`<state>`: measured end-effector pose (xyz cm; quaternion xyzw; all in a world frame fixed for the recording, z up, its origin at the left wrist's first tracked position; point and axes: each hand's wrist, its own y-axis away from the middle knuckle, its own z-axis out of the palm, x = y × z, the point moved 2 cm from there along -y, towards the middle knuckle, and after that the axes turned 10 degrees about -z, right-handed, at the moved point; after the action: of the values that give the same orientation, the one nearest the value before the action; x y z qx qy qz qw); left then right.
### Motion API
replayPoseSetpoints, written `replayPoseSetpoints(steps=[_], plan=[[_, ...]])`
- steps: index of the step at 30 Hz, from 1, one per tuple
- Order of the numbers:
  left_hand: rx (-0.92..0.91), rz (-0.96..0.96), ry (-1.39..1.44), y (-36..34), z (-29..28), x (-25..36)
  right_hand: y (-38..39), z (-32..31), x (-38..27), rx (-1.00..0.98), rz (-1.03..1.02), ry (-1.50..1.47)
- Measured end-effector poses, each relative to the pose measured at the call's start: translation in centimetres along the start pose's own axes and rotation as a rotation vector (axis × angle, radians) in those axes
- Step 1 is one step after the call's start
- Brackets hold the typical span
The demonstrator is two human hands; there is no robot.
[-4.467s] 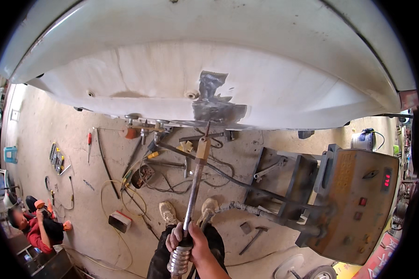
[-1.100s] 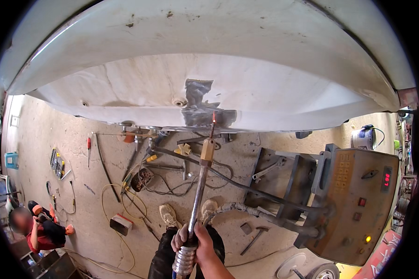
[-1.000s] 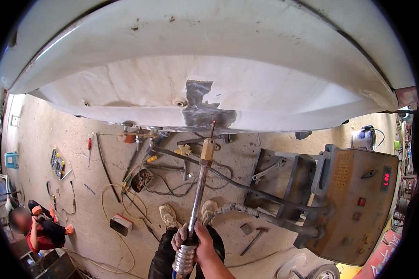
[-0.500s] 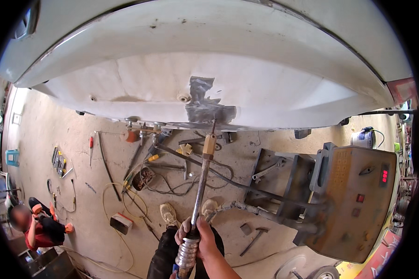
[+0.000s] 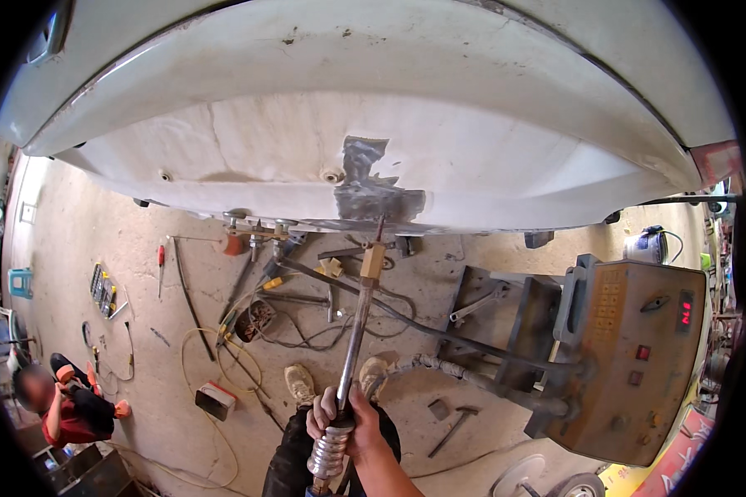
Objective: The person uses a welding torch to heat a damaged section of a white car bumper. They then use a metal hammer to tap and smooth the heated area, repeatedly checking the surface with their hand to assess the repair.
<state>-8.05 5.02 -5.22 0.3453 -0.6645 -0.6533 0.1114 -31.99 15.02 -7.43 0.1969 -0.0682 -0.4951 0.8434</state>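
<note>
My right hand (image 5: 363, 427) is closed round a slide hammer (image 5: 359, 331), just above its ribbed metal weight (image 5: 330, 451). The thumb lies on one side of the shaft and greyish curled fingers show on the other. The long rod runs up and away from me through a brass-coloured block (image 5: 372, 262). Its thin tip meets the lower edge of a bare grey metal patch (image 5: 379, 201) on a white vehicle panel (image 5: 249, 141); whether it is fixed there I cannot tell. Part of a blue handle (image 5: 317, 492) shows at the lower edge. My left hand is out of view.
A brown machine (image 5: 630, 364) with a red display and thick cables stands at right. On the floor lie a hammer (image 5: 453, 431), a red screwdriver (image 5: 161, 269), hoses and an open box (image 5: 215, 401). Another person (image 5: 79, 398) sits at far left.
The ribbed weight and my right hand have shifted slightly left and the blue handle has dropped lower in the picture. The machine's display has changed. The rod tip stays at the patch.
</note>
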Motion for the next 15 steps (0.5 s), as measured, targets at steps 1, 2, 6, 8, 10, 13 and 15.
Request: replayPoseSetpoints(steps=[1, 2, 6, 8, 10, 13, 15], plan=[[-0.009, -0.003, -0.035, -0.3, 0.0, 0.4, 0.1, -0.3, 0.0, -0.023, 0.013, -0.025], [-0.020, -0.008, -0.075, -0.6, 0.0, 0.7, 0.2, -0.5, 0.0, -0.047, 0.024, -0.049], [-0.051, 0.016, -0.155, -1.5, -0.5, 0.3, 1.2, -0.9, 0.9, 0.010, 0.048, 0.222], [-0.077, 0.028, -0.259, -2.8, -1.0, 0.6, 1.8, -0.9, 1.1, -0.001, 0.024, 0.303], [-0.134, 0.068, -0.448, -5.1, -1.6, 1.3, 2.3, -0.5, 1.4, -0.053, -0.041, 0.366], [-0.387, 0.374, -0.908, -11.2, -3.3, 3.2, 2.0, 1.0, 0.7, -0.077, -0.027, 0.456], [-0.309, 0.581, -1.190, -10.8, -2.2, 6.5, 1.7, 1.2, -0.7, -0.082, -0.003, 0.565]])
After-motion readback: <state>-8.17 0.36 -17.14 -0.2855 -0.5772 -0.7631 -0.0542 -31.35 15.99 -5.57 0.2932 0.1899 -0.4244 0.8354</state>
